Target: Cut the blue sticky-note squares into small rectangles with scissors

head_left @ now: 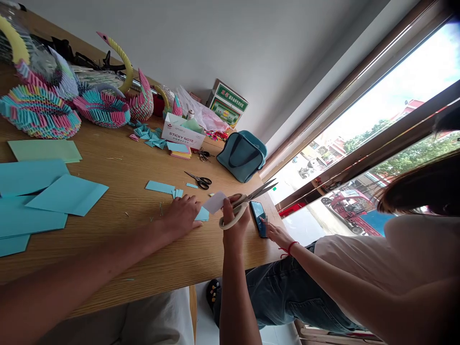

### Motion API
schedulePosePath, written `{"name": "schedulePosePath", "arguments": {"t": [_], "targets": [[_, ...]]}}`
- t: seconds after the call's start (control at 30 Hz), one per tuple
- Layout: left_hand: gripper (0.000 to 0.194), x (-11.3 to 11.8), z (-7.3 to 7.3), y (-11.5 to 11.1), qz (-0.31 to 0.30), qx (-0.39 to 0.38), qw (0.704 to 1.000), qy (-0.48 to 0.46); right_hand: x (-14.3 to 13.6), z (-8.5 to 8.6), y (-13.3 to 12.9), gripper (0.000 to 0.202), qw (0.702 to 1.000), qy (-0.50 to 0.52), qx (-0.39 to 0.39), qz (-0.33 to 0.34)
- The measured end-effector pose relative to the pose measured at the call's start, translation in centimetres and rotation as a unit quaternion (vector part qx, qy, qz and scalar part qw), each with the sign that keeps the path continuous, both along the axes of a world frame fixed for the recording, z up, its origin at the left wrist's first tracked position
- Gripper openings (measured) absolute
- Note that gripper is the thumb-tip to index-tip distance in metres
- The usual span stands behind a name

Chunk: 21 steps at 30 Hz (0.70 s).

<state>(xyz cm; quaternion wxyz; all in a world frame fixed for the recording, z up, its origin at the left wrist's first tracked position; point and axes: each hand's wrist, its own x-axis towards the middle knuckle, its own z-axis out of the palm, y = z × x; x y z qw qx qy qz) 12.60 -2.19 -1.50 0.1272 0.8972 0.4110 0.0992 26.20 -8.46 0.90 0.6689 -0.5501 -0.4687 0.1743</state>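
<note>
My right hand (235, 223) is closed around scissors (235, 218) with off-white handles, their blades parted and pointing up to the right, above the table. A small pale lavender paper (214, 203) shows at its fingers; I cannot tell whether it is pinched there. My left hand (184, 214) lies palm down on the table, thumb apart from the fingers, beside a small blue paper piece (203, 215) that is partly hidden. Just past it lie a blue paper strip (160, 187), narrow cut slips (177, 193) and black-handled scissors (203, 182).
Large blue sheets (32, 201) cover the left of the wooden table (143, 249). Folded-paper swans (102, 108), a sticky note box (184, 132) and a teal bag (242, 155) stand behind. At right, another person's hand (278, 235) touches a phone (258, 218).
</note>
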Motion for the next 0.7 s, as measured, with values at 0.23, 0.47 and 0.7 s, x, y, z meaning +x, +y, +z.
{"name": "schedulePosePath", "arguments": {"t": [0.23,0.47,0.7], "targets": [[0.037,0.4,1.1,0.7,0.018,-0.013,0.999,0.032,0.2,0.0,0.1,0.023,1.000,-0.008,-0.007,-0.002],[0.044,0.7,0.8,0.9,0.035,-0.028,0.999,0.025,0.3,-0.2,0.1,0.023,0.999,-0.028,-0.013,0.012],[0.059,0.2,0.7,-0.2,0.041,-0.027,0.999,-0.001,-1.4,0.7,0.6,0.021,0.996,-0.062,-0.037,0.043]]}}
